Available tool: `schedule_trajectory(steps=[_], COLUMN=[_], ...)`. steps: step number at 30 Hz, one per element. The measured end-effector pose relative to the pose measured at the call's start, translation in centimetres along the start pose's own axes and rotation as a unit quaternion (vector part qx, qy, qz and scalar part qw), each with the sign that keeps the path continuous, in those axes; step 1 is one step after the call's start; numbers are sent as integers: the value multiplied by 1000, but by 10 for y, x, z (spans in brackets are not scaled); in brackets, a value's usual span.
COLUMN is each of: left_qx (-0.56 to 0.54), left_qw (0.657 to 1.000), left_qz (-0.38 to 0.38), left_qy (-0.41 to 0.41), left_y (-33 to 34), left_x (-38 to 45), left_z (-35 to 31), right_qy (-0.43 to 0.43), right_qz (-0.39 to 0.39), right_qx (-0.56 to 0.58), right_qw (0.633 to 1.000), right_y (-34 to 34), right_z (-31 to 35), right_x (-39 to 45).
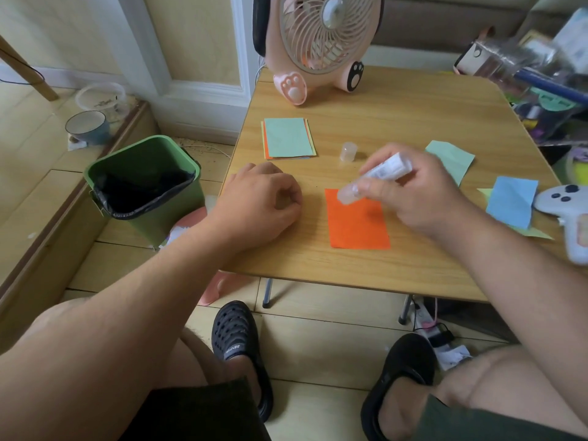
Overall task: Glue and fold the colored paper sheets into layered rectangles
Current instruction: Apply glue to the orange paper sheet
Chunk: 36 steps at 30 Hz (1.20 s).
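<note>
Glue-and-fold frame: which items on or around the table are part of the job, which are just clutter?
Job:
- glue stick, gripped by the right hand, tip on the orange sheet
- glue cap
- paper stack
- green folded sheet
- blue folded sheet
- left hand, curled, resting on the table

Clutter:
- pink fan
- white controller
- green bin
</note>
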<state>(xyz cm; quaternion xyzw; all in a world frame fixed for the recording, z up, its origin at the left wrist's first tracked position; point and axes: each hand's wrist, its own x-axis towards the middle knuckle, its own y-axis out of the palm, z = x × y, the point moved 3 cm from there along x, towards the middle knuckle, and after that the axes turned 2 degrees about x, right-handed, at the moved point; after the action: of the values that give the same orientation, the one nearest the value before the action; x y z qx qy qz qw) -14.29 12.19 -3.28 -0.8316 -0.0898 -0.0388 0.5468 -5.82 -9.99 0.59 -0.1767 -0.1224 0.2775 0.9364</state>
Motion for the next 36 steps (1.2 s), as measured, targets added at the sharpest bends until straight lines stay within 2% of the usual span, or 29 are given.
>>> schedule_trajectory(steps=[4, 9, 14, 18, 24, 29, 36], left_qx=[-28, -109, -113, -102, -19, 46, 59], left_qw=[993, 988, 990, 990, 994, 994, 992], left_qz=[-111, -107, -83, -94, -91, -83, -96], left_qy=[-37, -14, 9, -12, -57, -52, -52], left_y=[-4, 0, 13, 19, 26, 37, 39], left_x=[9, 26, 50, 73, 105, 121, 125], left_z=[-6, -32, -51, -46, -44, -50, -54], right_qy=[21, 81, 86, 85, 83, 68, 72], right_qz=[-86, -159, -163, -185, -204, -198, -184], right_qx=[112, 135, 118, 101, 11, -52, -99], right_qw=[990, 975, 976, 974, 975, 976, 975], right_y=[-13, -15, -22, -24, -21, -20, -18], right_z=[-9, -24, -35, -49, -59, -60, -58], right_x=[10, 24, 41, 58, 79, 91, 91])
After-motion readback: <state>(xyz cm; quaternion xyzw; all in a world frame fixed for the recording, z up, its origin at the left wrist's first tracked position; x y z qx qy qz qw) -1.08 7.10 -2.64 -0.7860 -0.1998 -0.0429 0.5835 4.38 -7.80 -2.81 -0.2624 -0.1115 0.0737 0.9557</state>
